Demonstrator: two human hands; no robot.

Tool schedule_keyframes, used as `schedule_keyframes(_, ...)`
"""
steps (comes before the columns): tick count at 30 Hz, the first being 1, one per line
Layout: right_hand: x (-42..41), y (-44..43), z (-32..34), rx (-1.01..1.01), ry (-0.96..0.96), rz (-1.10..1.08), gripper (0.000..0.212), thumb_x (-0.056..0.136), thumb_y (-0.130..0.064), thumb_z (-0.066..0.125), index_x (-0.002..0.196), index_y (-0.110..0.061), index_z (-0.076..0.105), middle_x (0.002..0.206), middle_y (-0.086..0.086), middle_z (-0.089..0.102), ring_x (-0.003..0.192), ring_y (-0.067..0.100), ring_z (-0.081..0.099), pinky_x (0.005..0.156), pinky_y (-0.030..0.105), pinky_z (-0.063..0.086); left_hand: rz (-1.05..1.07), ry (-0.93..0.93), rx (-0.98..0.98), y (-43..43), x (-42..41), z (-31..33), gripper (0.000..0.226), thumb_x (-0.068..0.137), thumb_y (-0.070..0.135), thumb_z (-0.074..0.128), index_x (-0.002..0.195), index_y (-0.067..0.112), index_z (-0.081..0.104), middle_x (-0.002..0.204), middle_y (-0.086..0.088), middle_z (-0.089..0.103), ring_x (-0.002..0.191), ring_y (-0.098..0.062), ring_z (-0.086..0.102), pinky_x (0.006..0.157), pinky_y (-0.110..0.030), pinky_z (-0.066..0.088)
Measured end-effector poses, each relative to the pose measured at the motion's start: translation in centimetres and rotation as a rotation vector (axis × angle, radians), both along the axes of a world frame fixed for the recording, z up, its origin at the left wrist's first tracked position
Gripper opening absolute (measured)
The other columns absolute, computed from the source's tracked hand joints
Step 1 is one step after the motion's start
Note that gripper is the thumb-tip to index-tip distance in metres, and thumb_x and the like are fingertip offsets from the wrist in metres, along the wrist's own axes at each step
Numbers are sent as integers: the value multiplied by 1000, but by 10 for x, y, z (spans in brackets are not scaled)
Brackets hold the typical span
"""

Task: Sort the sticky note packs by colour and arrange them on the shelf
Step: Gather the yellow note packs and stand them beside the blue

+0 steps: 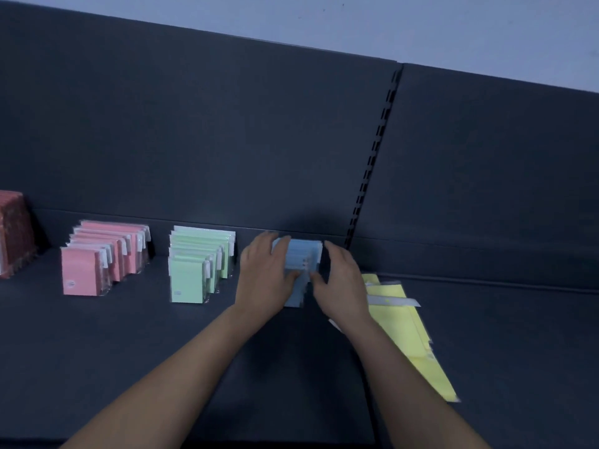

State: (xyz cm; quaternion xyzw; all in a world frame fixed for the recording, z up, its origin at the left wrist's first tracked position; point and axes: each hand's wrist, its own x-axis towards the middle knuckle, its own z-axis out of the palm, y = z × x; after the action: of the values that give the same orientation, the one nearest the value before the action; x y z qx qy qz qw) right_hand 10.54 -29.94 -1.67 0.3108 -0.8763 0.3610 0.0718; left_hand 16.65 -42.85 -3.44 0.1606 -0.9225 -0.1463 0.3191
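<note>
Shelf: dark and deep, carrying every item. I judge its smooth deck the main hazard, since upright packs can skid and topple on it. Slotted upright: runs down the back panel, far and just right of the work. A pack shoved that way could catch on it, I think. Yellow packs: lying flat in a loose fan on the right, beside the right forearm, not yet stood up. A sweep of that wrist would scatter them or carry them toward the near edge. Pink packs: upright row, left of centre. Green packs: upright row right of the pink and apart from it, close to the left hand. A nudge from that side could domino it. Patterned red stack: far left, partly out of view, little risk. Blue packs: the lot in hand, an upright row between green and yellow, near the back panel. The left hand's fingers are curled over its left side, thumb on the near pack. Right hand: fingers wrapped along the right side, thumb at the front. An uneven squeeze could bow the row and spill it. This area is blurred, so I cannot tell whether the packs stand square.
</note>
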Motion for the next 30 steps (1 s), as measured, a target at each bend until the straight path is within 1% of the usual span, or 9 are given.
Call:
schedule_keyframes(4, -20, 31, 15, 142, 77, -61, 45, 93, -19, 57, 136, -12, 49, 138, 7, 48, 130, 24, 38, 104, 33, 34, -133, -52, -141, 28, -15, 16, 51, 83, 23, 69, 130, 8, 54, 137, -12, 48, 137, -31, 33, 110, -42, 24)
schedule_keyframes(7, -42, 61, 19, 308, 59, -119, 43, 93, -24, 56, 135, -15, 52, 137, 7, 50, 130, 26, 38, 105, 36, 36, -218, -217, -209, 51, -32, 23, 47, 89, 26, 59, 132, 10, 50, 140, -8, 42, 137, -26, 29, 110, -35, 22)
schedule_keyframes(11, -62, 93, 16, 436, -90, -143, 45, 93, -29, 55, 136, -17, 50, 136, 8, 50, 127, 28, 41, 101, 35, 40, -270, -452, -158, 73, -54, 20, 32, 90, 22, 55, 120, 10, 55, 122, -9, 50, 117, -26, 45, 95, -37, 42)
schedule_keyframes(14, -72, 111, 10, 461, -239, -88, 53, 94, -34, 55, 142, -16, 42, 143, 8, 46, 129, 25, 42, 100, 31, 40, -269, -567, -64, 86, -68, 12, 25, 96, 24, 47, 114, 9, 56, 115, -11, 52, 109, -27, 51, 85, -36, 46)
schedule_keyframes(17, -77, 123, 7, 417, -385, -6, 57, 96, -37, 52, 147, -15, 35, 146, 7, 43, 130, 22, 44, 98, 26, 39, -203, -643, 148, 101, -84, 5, 39, 100, 37, 41, 125, 9, 51, 122, -14, 54, 110, -28, 53, 88, -35, 44)
schedule_keyframes(20, -82, 132, 7, 344, -459, 76, 56, 97, -36, 50, 146, -16, 35, 145, 7, 44, 128, 22, 46, 98, 26, 40, -91, -650, 389, 117, -97, 2, 53, 98, 43, 43, 137, 7, 40, 137, -16, 48, 123, -30, 48, 95, -33, 41)
schedule_keyframes(22, -87, 138, 6, 290, -488, 115, 55, 97, -34, 52, 145, -15, 35, 143, 5, 45, 127, 21, 46, 95, 24, 38, -34, -576, 544, 123, -101, -1, 61, 94, 38, 54, 143, 8, 34, 142, -14, 45, 126, -29, 47, 99, -34, 43)
schedule_keyframes(26, -95, 151, -1, 172, -545, 152, 41, 92, -22, 60, 130, -11, 47, 119, -3, 52, 114, 20, 53, 89, 25, 42, -34, -417, 920, 129, -99, -10, 81, 79, 19, 76, 146, 9, 31, 140, -9, 49, 122, -24, 52, 102, -37, 45)
schedule_keyframes(30, -100, 164, -12, 102, -628, 155, 29, 87, -17, 67, 111, -14, 51, 101, -5, 58, 95, 14, 56, 81, 26, 47, -13, -455, 987, 138, -94, -9, 71, 79, 7, 75, 140, 0, 40, 134, -13, 53, 115, -23, 54, 98, -32, 45)
